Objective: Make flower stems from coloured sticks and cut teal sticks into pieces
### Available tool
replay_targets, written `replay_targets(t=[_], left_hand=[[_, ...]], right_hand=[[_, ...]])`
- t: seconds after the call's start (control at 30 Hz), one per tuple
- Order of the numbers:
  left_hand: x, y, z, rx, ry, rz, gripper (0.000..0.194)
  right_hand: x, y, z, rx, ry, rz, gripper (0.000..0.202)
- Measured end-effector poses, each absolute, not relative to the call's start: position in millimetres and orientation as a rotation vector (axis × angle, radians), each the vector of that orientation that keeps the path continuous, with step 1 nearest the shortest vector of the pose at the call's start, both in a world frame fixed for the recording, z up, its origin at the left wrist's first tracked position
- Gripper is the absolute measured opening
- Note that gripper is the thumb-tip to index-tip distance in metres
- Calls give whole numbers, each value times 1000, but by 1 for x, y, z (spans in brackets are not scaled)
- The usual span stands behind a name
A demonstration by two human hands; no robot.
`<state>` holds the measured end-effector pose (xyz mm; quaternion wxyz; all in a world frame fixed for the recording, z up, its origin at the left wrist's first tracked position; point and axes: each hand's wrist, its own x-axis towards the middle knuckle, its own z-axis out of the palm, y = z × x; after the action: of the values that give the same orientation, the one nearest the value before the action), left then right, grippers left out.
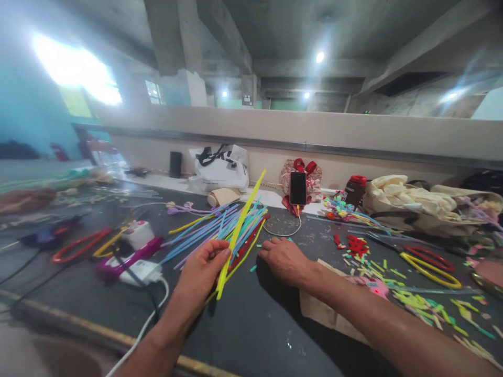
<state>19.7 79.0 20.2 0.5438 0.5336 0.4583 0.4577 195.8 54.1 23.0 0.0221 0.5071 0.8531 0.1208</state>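
Observation:
My left hand [206, 267] pinches bright yellow strips [240, 228] between thumb and fingers, and they stand up at a slant above the table. Behind it lies a loose bundle of thin blue, purple, green, red and yellow strips [214, 230]. To the right, my right hand [283, 259] is low on the dark table with its fingers bent and close together. Small teal cut pieces [253, 268] lie near its fingertips. Whatever those fingers hold, if anything, is hidden. A beige sheet [320, 309] lies under my right forearm, with a pink object [373, 285] beside it.
Scissors with red and yellow handles [430, 268] lie at right among many cut pieces [420, 303] and a red heap [357, 245]. A phone [297, 188] stands at the back on a cable. Left are a purple glue gun [133, 256], power cords and another person's hand [27, 200].

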Motion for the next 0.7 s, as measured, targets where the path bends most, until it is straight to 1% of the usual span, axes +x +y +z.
replay_targets(t=[0.1, 0.2, 0.27, 0.37, 0.4, 0.43, 0.47, 0.5, 0.57, 0.6, 0.63, 0.7], left_hand=[[20, 81, 21, 1184, 1046, 1099, 38], [20, 82, 18, 1153, 987, 1034, 44], [20, 82, 16, 1125, 933, 976, 46], [21, 79, 16, 1080, 856, 909, 44], [23, 77, 17, 1069, 839, 886, 42], [25, 74, 17, 1061, 826, 865, 39], [27, 71, 18, 1054, 813, 843, 37], [30, 67, 19, 1048, 795, 820, 34], [37, 59, 19, 1040, 754, 786, 29], [39, 55, 19, 1040, 735, 771, 28], [42, 50, 18, 1039, 721, 761, 26], [46, 41, 17, 1036, 702, 752, 25]], right_hand=[[190, 45, 24, 1427, 2761, 350, 21], [192, 37, 22, 1274, 2820, 315, 20], [200, 36, 21, 1385, 2758, 273, 17], [210, 35, 26, 1766, 2692, 166, 20], [209, 35, 29, 1897, 2712, 82, 21], [207, 33, 32, 2028, 2747, -79, 23], [202, 31, 35, 2150, 2775, -344, 23], [196, 29, 38, 2269, 2767, -699, 23], [183, 24, 42, 2460, 2592, -1520, 21], [177, 21, 42, 2515, 2471, -1824, 19], [173, 18, 42, 2565, 2372, -2033, 17], [170, 13, 40, 2640, 2263, -2261, 14]])
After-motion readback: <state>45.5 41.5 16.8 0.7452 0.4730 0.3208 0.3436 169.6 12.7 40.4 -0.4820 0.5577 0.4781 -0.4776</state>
